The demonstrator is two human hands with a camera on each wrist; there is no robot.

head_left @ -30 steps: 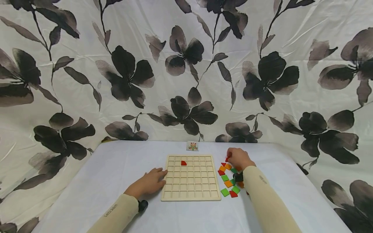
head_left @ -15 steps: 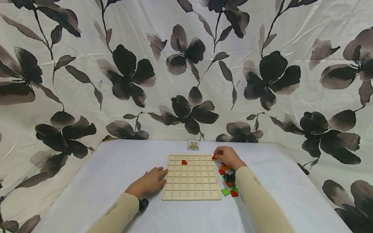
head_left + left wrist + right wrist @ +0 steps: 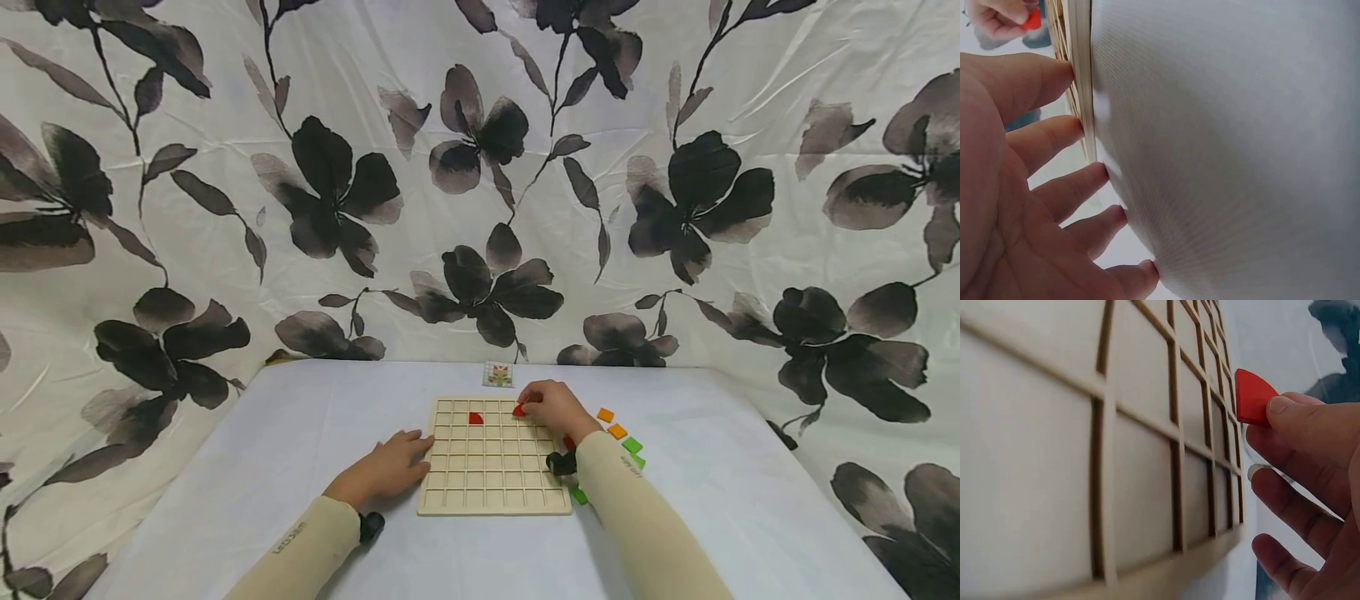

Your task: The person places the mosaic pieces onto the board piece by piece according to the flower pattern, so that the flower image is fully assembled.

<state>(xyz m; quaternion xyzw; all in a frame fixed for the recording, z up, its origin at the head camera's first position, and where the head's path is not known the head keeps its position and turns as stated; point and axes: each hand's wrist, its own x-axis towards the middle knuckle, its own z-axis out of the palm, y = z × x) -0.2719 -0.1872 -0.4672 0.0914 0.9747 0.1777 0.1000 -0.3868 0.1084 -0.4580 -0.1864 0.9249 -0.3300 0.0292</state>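
The right hand [image 3: 553, 407] lifted off the pile of coloured tiles [image 3: 617, 432] at the right of the table and swept left, carrying a red tile [image 3: 518, 410] pinched in its fingertips. It crossed the right edge of the wooden grid board [image 3: 491, 483] and came over the far rows, with the tiles it had covered now showing.

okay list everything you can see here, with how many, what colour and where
wooden grid board: one, pale wood, middle of the table
red piece in the board: one, red, second row, left of centre
red piece in hand: one, red, over the board's far rows
loose tiles: several, orange and green, right of the board
picture card: one, small, beyond the board
table: one, white cover
floral backdrop: white with dark flowers
left hand: rests flat at the board's left edge
right hand: pinches the red piece
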